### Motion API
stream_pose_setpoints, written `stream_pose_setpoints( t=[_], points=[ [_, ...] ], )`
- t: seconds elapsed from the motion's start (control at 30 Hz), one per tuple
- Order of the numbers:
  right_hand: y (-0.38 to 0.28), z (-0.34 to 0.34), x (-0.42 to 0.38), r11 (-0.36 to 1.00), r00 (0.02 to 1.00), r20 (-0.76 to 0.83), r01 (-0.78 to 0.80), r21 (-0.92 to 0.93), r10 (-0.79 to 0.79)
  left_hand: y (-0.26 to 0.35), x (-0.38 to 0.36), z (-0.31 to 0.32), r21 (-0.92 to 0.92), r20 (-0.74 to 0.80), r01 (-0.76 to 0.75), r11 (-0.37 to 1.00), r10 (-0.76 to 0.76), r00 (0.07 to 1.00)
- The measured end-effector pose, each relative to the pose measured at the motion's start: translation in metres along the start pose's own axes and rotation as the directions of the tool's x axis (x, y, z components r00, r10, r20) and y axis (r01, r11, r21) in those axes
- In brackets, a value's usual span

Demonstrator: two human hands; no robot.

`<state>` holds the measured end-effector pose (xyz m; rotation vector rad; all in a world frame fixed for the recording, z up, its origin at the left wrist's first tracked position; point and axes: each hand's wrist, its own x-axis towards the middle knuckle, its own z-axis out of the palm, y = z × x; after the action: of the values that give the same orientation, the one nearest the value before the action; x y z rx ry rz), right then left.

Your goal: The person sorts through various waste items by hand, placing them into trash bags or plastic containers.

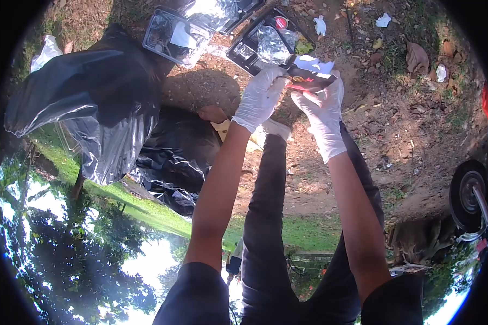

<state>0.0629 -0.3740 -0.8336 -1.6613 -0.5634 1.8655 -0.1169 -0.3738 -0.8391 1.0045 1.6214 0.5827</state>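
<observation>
My left hand [262, 96], in a thin white glove, pinches the left end of a dark packet or wrapper [312, 81] with red and yellow print. The gloved right hand [325, 111] grips its other end, thumb across the front. Just behind the packet lies a white piece [313, 64], perhaps paper. Beyond my hands is a black plastic tray [238, 42] holding crumpled clear plastic [274, 44] and a small red round label [281, 22]. What is inside the packet, if anything, cannot be seen.
A large black garbage bag [87, 86] stands at left, with another black bag [176, 157] beside it. A clear plastic container [171, 38] lies at the top. White scraps [383, 20] and dry leaves [417, 57] dot the dirt. A wheel [468, 194] is at far right.
</observation>
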Motion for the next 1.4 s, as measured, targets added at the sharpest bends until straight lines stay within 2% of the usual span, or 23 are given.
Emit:
stream_pose_setpoints(
  t=[0.03,0.13,0.2,0.27,0.3,0.33,0.4,0.43,0.47,0.5,0.6,0.63,0.67,0.73,0.8,0.97,1.0,1.07,1.1,1.17,1.2,1.33,1.4],
  points=[
    [0.005,-0.006,0.009,0.999,0.999,0.039,-0.032,-0.023,0.033,0.008,0.000,0.000,-0.161,0.128,0.084,0.983,-0.064,0.990],
    [0.010,-0.015,0.013,0.985,0.998,-0.054,0.050,0.162,-0.042,0.023,0.010,0.007,-0.194,0.258,0.206,0.959,-0.153,0.954],
    [-0.001,-0.019,0.013,0.984,0.997,-0.056,-0.039,0.174,0.050,0.015,0.024,0.014,-0.236,0.191,0.001,0.972,0.045,0.980],
    [-0.017,-0.020,0.013,0.957,0.971,-0.060,-0.214,0.196,0.230,0.023,0.040,0.012,-0.011,0.161,-0.146,0.989,0.146,0.976],
    [-0.025,-0.014,0.012,0.958,0.964,-0.099,-0.228,0.172,0.247,0.032,0.045,0.006,-0.175,0.183,-0.007,0.985,0.039,0.982],
    [-0.026,-0.014,0.012,0.958,0.964,-0.095,-0.232,0.168,0.250,0.015,0.051,0.008,-0.176,0.179,-0.003,0.984,0.036,0.983],
    [-0.027,-0.016,0.012,0.946,0.963,-0.094,-0.224,0.235,0.252,-0.044,0.076,0.019,-0.452,0.037,0.220,0.864,-0.229,0.973],
    [-0.024,-0.022,0.014,0.932,0.962,-0.073,-0.235,0.277,0.264,-0.052,0.086,0.022,-0.452,0.032,0.220,0.864,-0.230,0.973],
    [-0.022,-0.024,0.017,0.933,0.963,-0.067,-0.233,0.274,0.261,-0.056,0.097,0.025,-0.018,-0.159,0.316,0.949,-0.315,0.936],
    [-0.020,-0.029,0.019,0.934,0.960,-0.092,-0.231,0.271,0.264,-0.061,0.106,0.030,0.391,-0.363,0.436,0.811,-0.299,0.883],
    [-0.027,-0.038,0.021,0.927,0.941,-0.184,-0.220,0.303,0.283,-0.065,0.120,0.048,0.501,-0.502,0.535,0.680,-0.275,0.820],
    [-0.029,-0.041,0.022,0.928,0.953,-0.157,-0.201,0.314,0.259,-0.063,0.131,0.052,0.561,-0.399,0.611,0.559,-0.463,0.791],
    [-0.029,-0.043,0.024,0.927,0.963,-0.128,-0.184,0.328,0.237,-0.058,0.138,0.055,0.558,-0.399,0.613,0.559,-0.467,0.789],
    [-0.027,-0.043,0.026,0.912,0.960,-0.150,-0.164,0.376,0.235,-0.051,0.148,0.061,0.588,-0.409,0.697,0.411,-0.592,0.694],
    [-0.030,-0.044,0.026,0.908,0.956,-0.150,-0.180,0.378,0.253,-0.081,0.153,0.072,0.668,-0.488,0.661,0.342,-0.468,0.737],
    [-0.028,-0.043,0.029,0.903,0.938,-0.154,-0.240,0.356,0.310,-0.089,0.145,0.069,0.641,-0.477,0.647,0.412,-0.446,0.757],
    [-0.027,-0.041,0.029,0.901,0.939,-0.148,-0.240,0.362,0.310,-0.101,0.143,0.067,0.617,-0.525,0.630,0.471,-0.350,0.776],
    [-0.026,-0.039,0.027,0.896,0.949,-0.122,-0.224,0.384,0.290,-0.116,0.132,0.057,0.508,-0.497,0.566,0.650,-0.316,0.808],
    [-0.027,-0.040,0.027,0.894,0.948,-0.122,-0.227,0.387,0.294,-0.120,0.126,0.050,0.511,-0.496,0.567,0.646,-0.317,0.809],
    [-0.025,-0.039,0.029,0.910,0.927,-0.202,-0.235,0.342,0.315,-0.128,0.117,0.032,0.449,-0.314,0.367,0.815,-0.240,0.919],
    [-0.020,-0.042,0.029,0.907,0.924,-0.203,-0.240,0.346,0.323,-0.121,0.111,0.023,0.454,-0.311,0.369,0.811,-0.244,0.918],
    [-0.012,-0.044,0.032,0.899,0.937,-0.166,-0.229,0.373,0.308,-0.097,0.089,-0.004,0.240,-0.199,0.284,0.929,-0.239,0.950],
    [-0.028,-0.030,0.026,0.897,0.910,-0.184,-0.301,0.324,0.372,-0.094,0.080,-0.013,-0.028,-0.200,0.172,0.985,-0.174,0.964]
  ],
)
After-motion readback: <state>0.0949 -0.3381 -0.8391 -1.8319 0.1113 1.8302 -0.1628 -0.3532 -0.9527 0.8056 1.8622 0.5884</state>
